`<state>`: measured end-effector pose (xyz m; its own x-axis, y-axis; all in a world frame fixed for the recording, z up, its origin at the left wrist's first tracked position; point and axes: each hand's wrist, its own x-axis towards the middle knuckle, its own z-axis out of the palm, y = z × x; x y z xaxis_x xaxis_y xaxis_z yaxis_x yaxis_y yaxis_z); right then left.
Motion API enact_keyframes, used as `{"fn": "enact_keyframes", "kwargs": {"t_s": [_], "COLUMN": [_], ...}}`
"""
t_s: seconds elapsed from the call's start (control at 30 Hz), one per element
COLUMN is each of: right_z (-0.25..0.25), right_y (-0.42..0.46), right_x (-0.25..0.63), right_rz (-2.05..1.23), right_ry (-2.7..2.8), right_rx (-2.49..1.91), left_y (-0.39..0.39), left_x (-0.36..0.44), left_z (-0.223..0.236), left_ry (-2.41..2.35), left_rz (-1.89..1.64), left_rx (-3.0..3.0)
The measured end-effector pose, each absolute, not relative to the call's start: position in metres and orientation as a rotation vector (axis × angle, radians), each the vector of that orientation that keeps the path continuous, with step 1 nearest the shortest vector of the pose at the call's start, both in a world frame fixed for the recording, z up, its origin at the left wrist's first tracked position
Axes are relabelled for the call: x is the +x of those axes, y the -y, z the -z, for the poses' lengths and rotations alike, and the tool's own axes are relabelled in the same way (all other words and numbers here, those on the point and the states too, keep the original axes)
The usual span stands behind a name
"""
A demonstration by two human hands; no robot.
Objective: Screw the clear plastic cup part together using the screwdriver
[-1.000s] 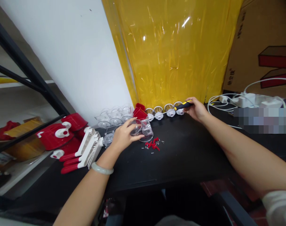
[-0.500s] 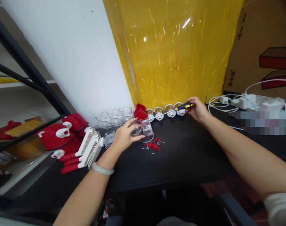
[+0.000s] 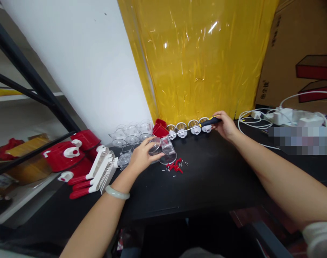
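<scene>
My right hand (image 3: 224, 125) is closed round the black and yellow handle of a screwdriver (image 3: 209, 122). Its long shaft points left, and the tip reaches a clear plastic part (image 3: 167, 147) made of see-through cup shapes. With fingers curved around it, my left hand (image 3: 143, 154) grips that clear part on the black table. Just in front of it lie small red plastic pieces (image 3: 175, 166) among several loose screws (image 3: 181, 164). Behind the left hand stand several clear cups (image 3: 132, 132) and red plastic pieces (image 3: 160, 128).
Several white-based drums with gold ribs (image 3: 181, 129) line the back edge. White handles with red grips (image 3: 99, 175) and red housings (image 3: 69, 157) lie at left, beside a black-framed shelf (image 3: 31, 64). White chargers and cables (image 3: 283, 115) sit at right, before a cardboard box (image 3: 300, 50).
The screwdriver handle has turned in my right hand, so less yellow shows. The clear part has tilted slightly; otherwise both hands stay in nearly the same place.
</scene>
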<state>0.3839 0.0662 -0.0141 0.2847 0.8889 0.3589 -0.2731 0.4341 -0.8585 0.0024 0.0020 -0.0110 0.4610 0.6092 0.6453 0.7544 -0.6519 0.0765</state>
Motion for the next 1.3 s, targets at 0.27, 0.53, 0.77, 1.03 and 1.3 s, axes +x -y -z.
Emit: {"fn": "enact_keyframes", "kwargs": {"t_s": [0.27,0.53,0.77,1.03,1.3], "right_z": [0.02,0.012,0.02,0.017,0.024], "right_y": [-0.07,-0.064,-0.07,-0.066,-0.073], "right_x": [0.383,0.382,0.384,0.384,0.387], "right_rz": [-0.81,-0.923,-0.792,-1.012,-0.792], "right_ry": [1.091,0.985,1.072,0.914,1.039], "right_rx": [-0.924,-0.795,-0.971,-0.81,-0.975], "left_y": [-0.007,-0.005,-0.002,0.001,0.002], "left_x": [0.001,0.001,0.002,0.003,0.003], "left_z": [0.015,0.012,0.01,0.007,0.006], "left_ry": [1.191,1.164,1.136,1.083,1.095], "left_rz": [1.031,1.019,1.012,0.983,0.984], "left_rx": [-2.502,-2.516,-2.486,-2.492,-2.489]}}
